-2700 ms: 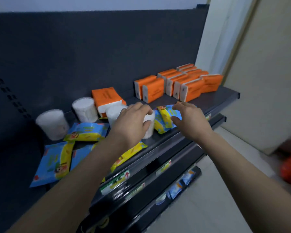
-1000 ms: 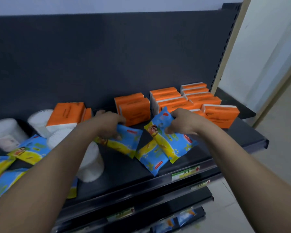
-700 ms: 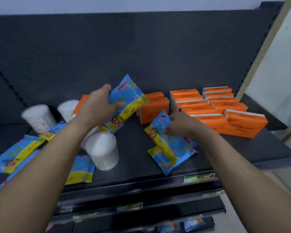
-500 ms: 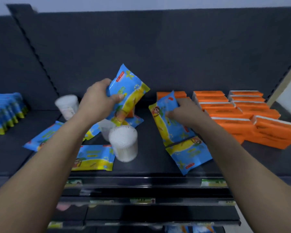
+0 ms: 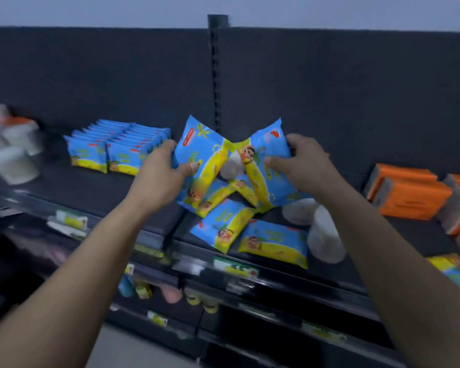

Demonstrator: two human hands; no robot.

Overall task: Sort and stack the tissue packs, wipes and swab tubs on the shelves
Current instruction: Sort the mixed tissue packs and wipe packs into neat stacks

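Blue-and-yellow glossy film, crinkled and pillow-shaped, wraps the two wipes packs raised at mid-frame above the dark matte shelf (image 5: 91, 187). The left hand (image 5: 157, 173) grips the left wipes pack (image 5: 205, 160), thumb across its face and fingers behind. The right hand (image 5: 303, 166) grips the right wipes pack (image 5: 266, 160), thumb in front and fingers curled over its upper edge. The two packs tilt so that their upper inner corners come together. Below them, loose wipes packs (image 5: 223, 224) lie flat and askew near the shelf's front lip, beside white cylindrical swab tubs (image 5: 324, 235), which are motion-blurred. Boxy orange tissue packs (image 5: 409, 192) stand at the right of the frame, and a neat row of upright wipes packs (image 5: 117, 152) stands at upper left. Half a second earlier the right wipes pack was lower than the left and apart from it. The view has since swung leftward, bringing the row nearer centre and pushing the orange tissue packs toward the right edge.
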